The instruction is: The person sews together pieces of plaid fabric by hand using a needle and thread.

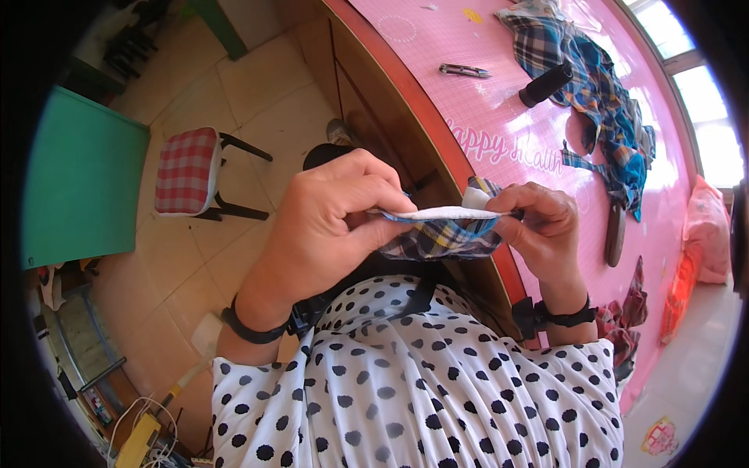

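Between both hands I hold a small piece of blue, yellow and white plaid cloth (439,240) with a white fabric strip (447,213) along its upper edge. My left hand (342,213) pinches its left end between thumb and fingers. At the other end, my right hand (538,225) grips the cloth and strip between thumb and forefinger. A second white bit shows by the right fingertips. The cloth hangs in front of my lap, near the table's edge, and sags below the strip.
The pink-covered table (491,35) bears thread snips (465,71), a black cylinder (545,85), plaid scraps (603,88), a dark brown handle-like piece (615,234) and red plaid pieces (626,322). A chair with a checked seat (186,169) stands on the tiled floor at left, near a green panel (85,175).
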